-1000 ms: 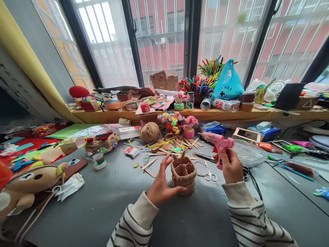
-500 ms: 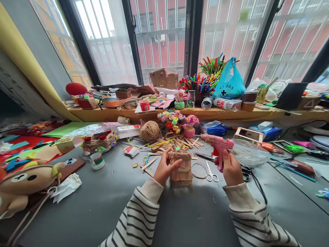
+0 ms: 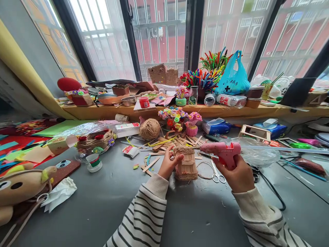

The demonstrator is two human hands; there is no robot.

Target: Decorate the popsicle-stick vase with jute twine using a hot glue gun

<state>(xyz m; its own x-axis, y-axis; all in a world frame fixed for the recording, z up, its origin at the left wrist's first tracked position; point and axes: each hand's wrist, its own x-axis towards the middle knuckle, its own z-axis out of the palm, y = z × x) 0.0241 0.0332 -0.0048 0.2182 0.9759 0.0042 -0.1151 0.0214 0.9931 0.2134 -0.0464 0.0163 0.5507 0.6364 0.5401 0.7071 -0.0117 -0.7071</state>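
My left hand grips a small box made of wooden craft sticks by its left side, thumb on the near face. Bands of twine run round the box's top and bottom. In my right hand is a pink hot glue gun, held by its handle, with a clear glue stick jutting out of the back. The nozzle points left, close to the upper right of the box but apart from it. Just below the gun lie white-handled scissors and a loop of twine.
Behind the box lie loose craft sticks and a ball of twine. Felt flower pots stand near the windowsill. At left are a glass jar, a crumpled tissue and a plush bear. A black cable runs at right.
My right hand has turned the glue gun level and brought its nozzle nearer the box, so the glue stick now shows. The box has tilted slightly in my left hand, and the view has shifted.
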